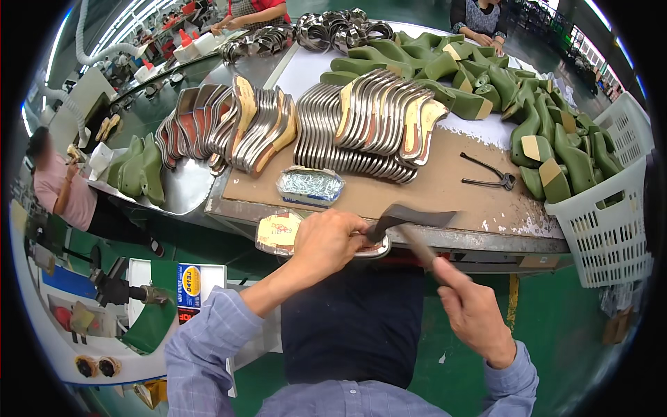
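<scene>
My left hand (326,240) is closed on a sole-shaped piece (277,231) with a pale yellow face and a shiny rim, held at the table's near edge. Its middle is hidden under my fingers. In my right hand (476,316) is the handle of a hammer (420,217), slightly blurred. The hammer's dark, long-tailed head lies over the right end of the piece, close to my left fingertips. Just beyond my left hand stands a small open box of nails (310,186). A pair of dark pincers (492,174) rests on the brown board to the right.
Stacked metal-rimmed soles (372,118) stand across the table (451,191). Green shoe lasts (538,135) are heaped at the right beside a white plastic basket (604,219). Coiled metal strips (333,31) lie at the back. Co-workers are at left and far side.
</scene>
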Motion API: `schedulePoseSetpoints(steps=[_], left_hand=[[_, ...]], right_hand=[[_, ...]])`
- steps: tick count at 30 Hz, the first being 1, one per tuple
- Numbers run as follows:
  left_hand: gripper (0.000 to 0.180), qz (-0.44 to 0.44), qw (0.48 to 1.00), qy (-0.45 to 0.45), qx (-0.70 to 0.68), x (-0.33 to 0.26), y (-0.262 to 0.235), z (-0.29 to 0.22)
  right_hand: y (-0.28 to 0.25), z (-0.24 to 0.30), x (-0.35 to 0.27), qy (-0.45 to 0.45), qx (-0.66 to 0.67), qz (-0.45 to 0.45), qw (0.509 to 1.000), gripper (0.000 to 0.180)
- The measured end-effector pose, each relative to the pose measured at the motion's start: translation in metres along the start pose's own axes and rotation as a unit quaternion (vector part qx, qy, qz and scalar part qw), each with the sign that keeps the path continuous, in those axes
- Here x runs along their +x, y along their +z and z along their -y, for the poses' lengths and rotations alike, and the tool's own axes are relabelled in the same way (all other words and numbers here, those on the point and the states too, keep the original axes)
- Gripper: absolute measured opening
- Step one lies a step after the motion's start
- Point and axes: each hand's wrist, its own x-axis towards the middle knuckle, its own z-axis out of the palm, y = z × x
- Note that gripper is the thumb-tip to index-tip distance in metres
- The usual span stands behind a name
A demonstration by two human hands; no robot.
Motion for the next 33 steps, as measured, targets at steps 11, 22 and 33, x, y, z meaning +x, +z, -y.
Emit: schedulePoseSetpoints(steps=[11,22,33], left_hand=[[0.057,0.014,0.970,0.175,0.165,-0.016,-0.016,0.030],[0.050,-0.008,0.962,0.204,0.182,-0.019,-0.010,0.033],[0.049,0.024,0.953,0.198,0.229,-0.017,-0.011,0.025]], right_hand=[[0.007,-0.020,-0.041,0.185,0.227,-0.112,0.950,0.052],[-0.010,-0.007,-0.034,0.052,0.043,-0.126,0.990,0.050],[0.005,0.010,-0.008,0.087,0.025,-0.034,0.995,0.043]])
